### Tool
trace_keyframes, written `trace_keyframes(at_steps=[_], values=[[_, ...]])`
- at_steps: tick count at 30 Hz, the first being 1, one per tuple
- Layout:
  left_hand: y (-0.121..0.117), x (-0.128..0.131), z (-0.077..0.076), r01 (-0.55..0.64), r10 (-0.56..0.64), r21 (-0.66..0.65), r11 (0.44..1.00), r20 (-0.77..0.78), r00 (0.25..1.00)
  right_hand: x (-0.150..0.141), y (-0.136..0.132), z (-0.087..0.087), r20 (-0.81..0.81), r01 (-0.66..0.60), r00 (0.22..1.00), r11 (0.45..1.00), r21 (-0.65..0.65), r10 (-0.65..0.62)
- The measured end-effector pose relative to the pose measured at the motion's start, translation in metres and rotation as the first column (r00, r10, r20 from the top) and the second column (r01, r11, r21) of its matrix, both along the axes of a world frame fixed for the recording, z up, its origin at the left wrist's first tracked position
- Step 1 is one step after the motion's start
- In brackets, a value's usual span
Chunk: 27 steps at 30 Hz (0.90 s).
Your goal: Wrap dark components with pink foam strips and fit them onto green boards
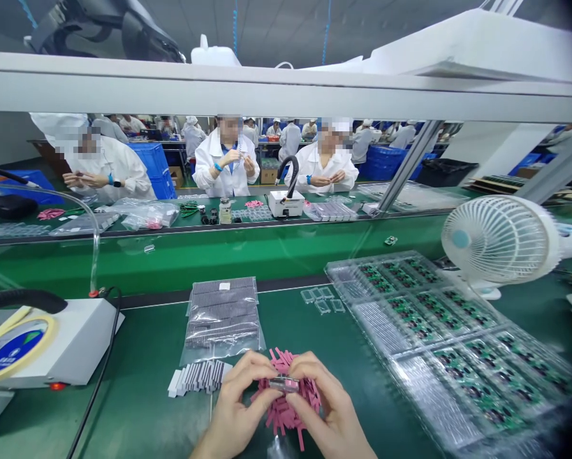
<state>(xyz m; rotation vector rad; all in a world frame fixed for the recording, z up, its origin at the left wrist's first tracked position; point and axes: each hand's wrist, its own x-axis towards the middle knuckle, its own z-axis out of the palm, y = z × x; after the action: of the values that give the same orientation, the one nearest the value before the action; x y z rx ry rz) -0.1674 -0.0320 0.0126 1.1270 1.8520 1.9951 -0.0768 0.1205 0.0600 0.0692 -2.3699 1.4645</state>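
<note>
Both my hands meet low in the middle of the view over a heap of pink strips [290,408] on the green mat. My left hand [240,408] and my right hand [326,408] pinch the two ends of a small clear plastic part [284,384] between thumbs and forefingers. A row of grey-and-white strips [197,377] lies just left of my left hand. Behind it sits a clear bag of the same grey strips [223,312].
Clear trays of green circuit boards [433,319] fill the right side. A white desk fan [498,245] stands behind them. A white machine with a tape roll [37,344] is at the left. Three people in white coats work across the conveyor [228,159].
</note>
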Motion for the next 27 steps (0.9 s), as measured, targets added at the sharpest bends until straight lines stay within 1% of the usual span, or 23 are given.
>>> trace_keyframes(at_steps=[4, 9, 12, 15, 17, 20, 22, 24, 27], values=[[-0.003, 0.000, 0.002, 0.028, -0.029, -0.022, 0.999, -0.028, 0.999, 0.004, 0.002, 0.000, -0.020, -0.002, 1.000, 0.995, 0.104, 0.004], [-0.004, 0.000, 0.004, 0.087, -0.086, -0.060, 0.994, 0.007, 0.996, 0.007, 0.003, -0.002, -0.009, 0.023, 1.000, 0.983, 0.184, -0.022], [-0.004, -0.001, 0.004, 0.113, -0.112, -0.078, 0.990, 0.020, 0.994, 0.007, 0.002, -0.005, -0.071, 0.015, 0.998, 0.972, 0.235, 0.002], [-0.003, -0.002, 0.004, 0.122, -0.120, -0.072, 0.990, 0.033, 0.992, 0.008, 0.001, -0.007, -0.124, 0.016, 0.992, 0.968, 0.249, 0.016], [-0.004, -0.003, 0.005, 0.128, -0.124, -0.081, 0.988, 0.047, 0.991, 0.008, 0.002, -0.006, -0.101, 0.010, 0.995, 0.964, 0.267, 0.018], [-0.004, -0.004, 0.008, 0.155, -0.146, -0.133, 0.979, 0.071, 0.987, 0.008, 0.004, -0.001, -0.048, -0.013, 0.998, 0.945, 0.327, 0.030], [-0.005, -0.004, 0.010, 0.170, -0.161, -0.147, 0.974, 0.071, 0.984, 0.008, 0.006, 0.003, -0.047, -0.023, 0.998, 0.935, 0.354, 0.043], [-0.004, -0.002, 0.010, 0.170, -0.165, -0.116, 0.979, 0.051, 0.985, 0.008, 0.007, 0.006, -0.070, -0.027, 0.996, 0.928, 0.372, 0.058], [-0.002, 0.000, 0.008, 0.157, -0.156, -0.049, 0.986, 0.021, 0.988, 0.007, 0.004, 0.009, -0.132, -0.002, 0.989, 0.911, 0.412, 0.062]])
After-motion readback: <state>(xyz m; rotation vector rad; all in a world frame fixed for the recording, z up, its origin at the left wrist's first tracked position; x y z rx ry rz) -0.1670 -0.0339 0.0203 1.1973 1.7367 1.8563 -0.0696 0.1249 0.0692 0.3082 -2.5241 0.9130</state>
